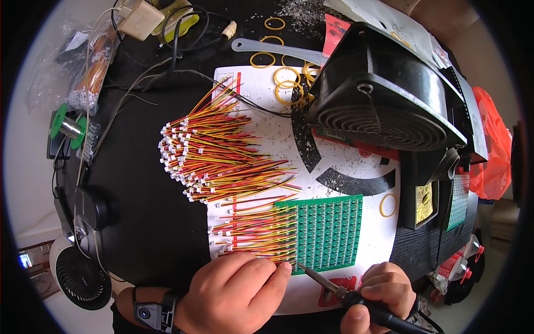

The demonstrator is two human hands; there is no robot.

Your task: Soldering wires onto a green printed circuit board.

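Observation:
My right hand [386, 292] grips a soldering iron [356, 300] with a dark handle. Its metal tip points at the lower left edge of a green circuit board panel [328, 234] made of many small repeated units. Beside that tip, my left hand [239, 289] is closed, its fingertips at the lowest of the connector wires [258, 225] lying along the panel's left side; the fingers partly hide what they pinch. These red, black and yellow wires have white plugs on their left ends and reach onto the panel. Above them lies a large loose pile of similar wires [222, 156].
A black fan unit [384, 89] stands at the upper right, near yellow rubber bands [289, 92]. A soldering stand with a yellow sponge [424, 203] is at the right. Solder wire on a green spool [69, 128] and a small round fan [83, 281] are at the left.

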